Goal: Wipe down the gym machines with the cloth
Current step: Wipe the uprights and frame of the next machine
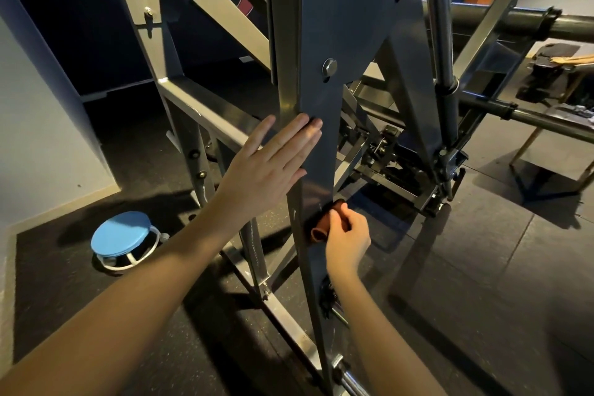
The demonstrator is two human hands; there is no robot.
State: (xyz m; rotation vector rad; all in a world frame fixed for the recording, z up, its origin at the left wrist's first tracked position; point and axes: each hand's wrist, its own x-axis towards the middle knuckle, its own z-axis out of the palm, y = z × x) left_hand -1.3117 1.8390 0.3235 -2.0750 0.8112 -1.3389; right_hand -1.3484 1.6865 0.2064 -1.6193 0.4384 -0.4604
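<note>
Brown cloth (321, 230): bunched in right hand (348, 238); spread it flat against steel plate (337, 26).
Left hand (273, 164): fingers straight, bracing plate above right hand.

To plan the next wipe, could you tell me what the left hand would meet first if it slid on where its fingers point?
The left hand lies flat on the dark plate; sliding on up-right, it would probably run off the plate's right edge, passing below the bolt.
</note>
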